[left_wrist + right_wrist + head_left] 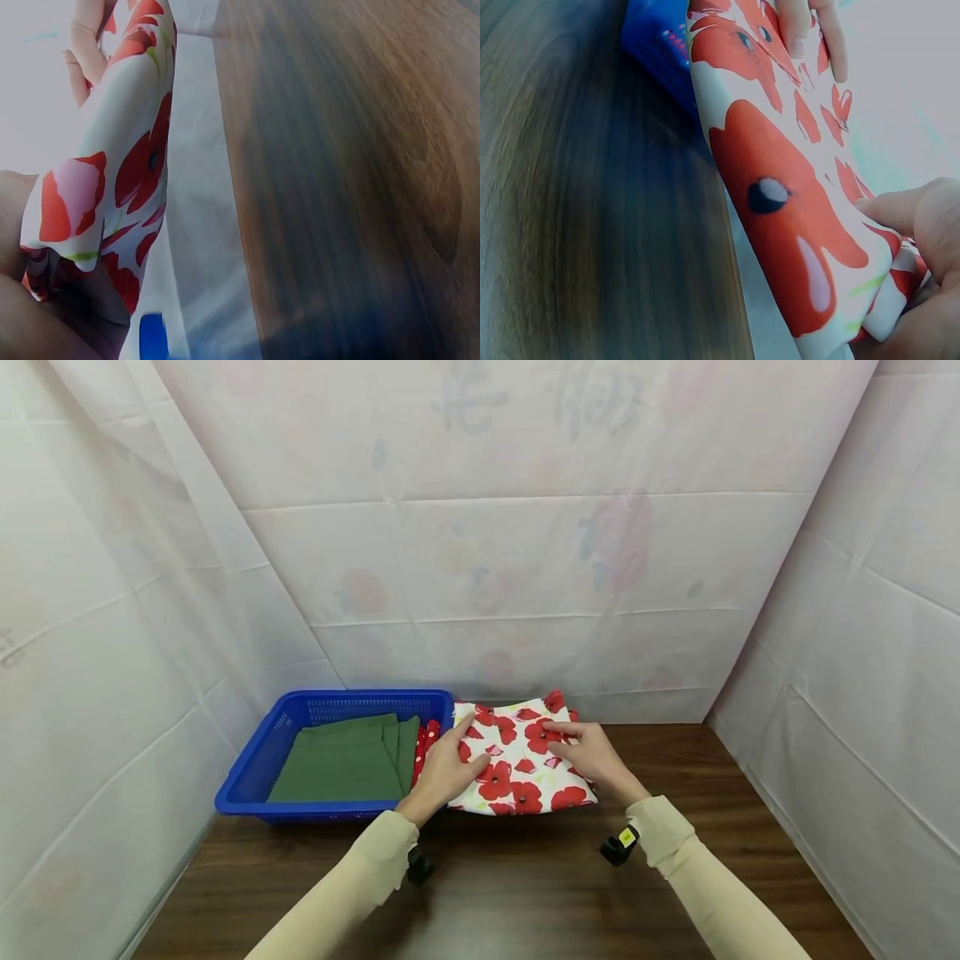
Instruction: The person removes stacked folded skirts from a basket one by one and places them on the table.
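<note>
Floral cloth point(513, 777), white with red flowers, was held between my two hands over the tabletop point(540, 893), just right of the blue basket point(322, 811). My left hand point(448, 767) gripped its left side, thumb and forefinger on top, other fingers curled under (partly hidden); my right hand point(597, 755) gripped the right side the same way. Basket held folded green cloth point(337, 768) and red polka-dot cloth point(431, 739). White curtain point(487, 568) hung behind.

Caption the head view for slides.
Left hand and right hand hold red-flowered white cloth beside a blue plastic basket holding green fabric.
</note>
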Tool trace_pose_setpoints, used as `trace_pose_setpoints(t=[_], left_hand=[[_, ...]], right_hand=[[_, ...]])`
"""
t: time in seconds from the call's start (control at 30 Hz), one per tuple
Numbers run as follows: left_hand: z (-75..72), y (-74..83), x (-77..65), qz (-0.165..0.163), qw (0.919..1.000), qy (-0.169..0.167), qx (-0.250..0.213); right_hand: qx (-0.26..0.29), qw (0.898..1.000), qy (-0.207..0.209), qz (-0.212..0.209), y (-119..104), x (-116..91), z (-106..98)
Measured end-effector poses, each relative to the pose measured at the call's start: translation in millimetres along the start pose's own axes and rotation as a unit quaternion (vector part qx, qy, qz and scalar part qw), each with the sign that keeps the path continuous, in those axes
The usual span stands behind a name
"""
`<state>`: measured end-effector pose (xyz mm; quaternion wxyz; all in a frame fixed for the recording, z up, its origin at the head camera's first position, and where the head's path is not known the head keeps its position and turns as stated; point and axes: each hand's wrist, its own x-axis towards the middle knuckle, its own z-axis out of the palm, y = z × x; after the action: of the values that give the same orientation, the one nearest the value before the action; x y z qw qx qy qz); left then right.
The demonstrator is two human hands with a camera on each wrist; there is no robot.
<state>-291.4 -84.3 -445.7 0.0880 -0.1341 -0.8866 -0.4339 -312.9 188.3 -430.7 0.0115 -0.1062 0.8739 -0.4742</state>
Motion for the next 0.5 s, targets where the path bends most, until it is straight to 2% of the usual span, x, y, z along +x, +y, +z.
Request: trace_pose_setpoints(t=[0.23,0.5], left_hand=[[13.8,6.0,2.6,0.008,0.9998,-0.001,-0.016],[33.7,10.7,2.5,-0.005,0.9991,-0.025,-0.035]], right_hand=[[-0.009,1.000,0.011,-0.003,11,-1,-10],[-0.034,0.999,0.026,-0.012,24,0,-19]])
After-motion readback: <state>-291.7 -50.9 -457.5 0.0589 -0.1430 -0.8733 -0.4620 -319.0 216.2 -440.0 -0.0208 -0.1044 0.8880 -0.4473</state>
